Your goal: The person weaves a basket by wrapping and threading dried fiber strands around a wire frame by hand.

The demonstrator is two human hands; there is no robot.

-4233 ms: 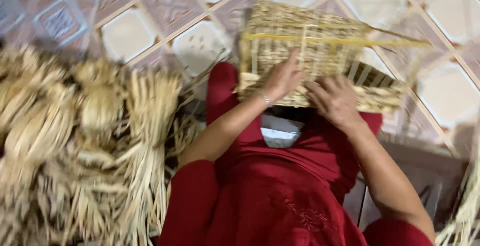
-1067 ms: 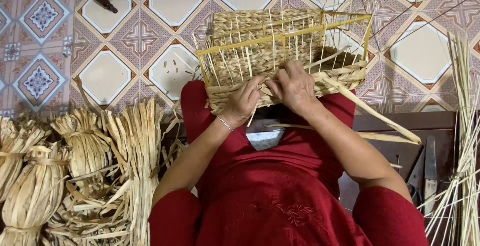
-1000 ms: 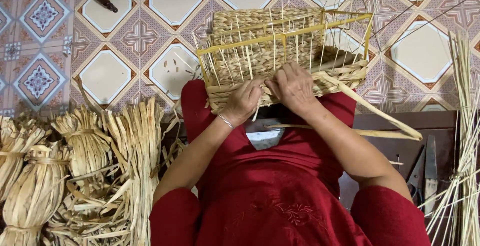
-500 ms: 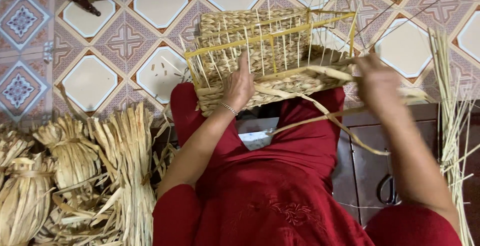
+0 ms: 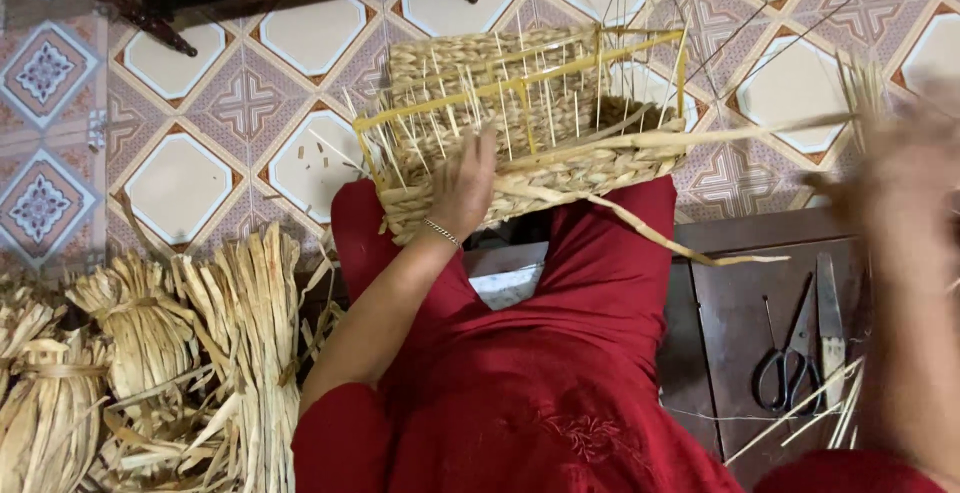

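Observation:
A half-woven straw basket (image 5: 520, 123) on a yellow frame rests on my lap, over red trousers. My left hand (image 5: 462, 185) presses flat against its near wall. My right hand (image 5: 900, 178), blurred, is far out to the right and pinches the end of a long dried straw strand (image 5: 740, 135) that runs back to the basket. A second loose strand (image 5: 680, 243) trails from the basket's lower edge.
Bundles of dried straw (image 5: 150, 353) lie on the tiled floor at the left. Black-handled scissors (image 5: 785, 363) and a knife (image 5: 830, 328) lie on a dark wooden surface at the right, with thin sticks (image 5: 800, 423) beside them. Dark furniture legs (image 5: 140, 13) stand at the top.
My right hand has left the basket and pulled a strand far out to the right. My left hand has stayed on the basket wall.

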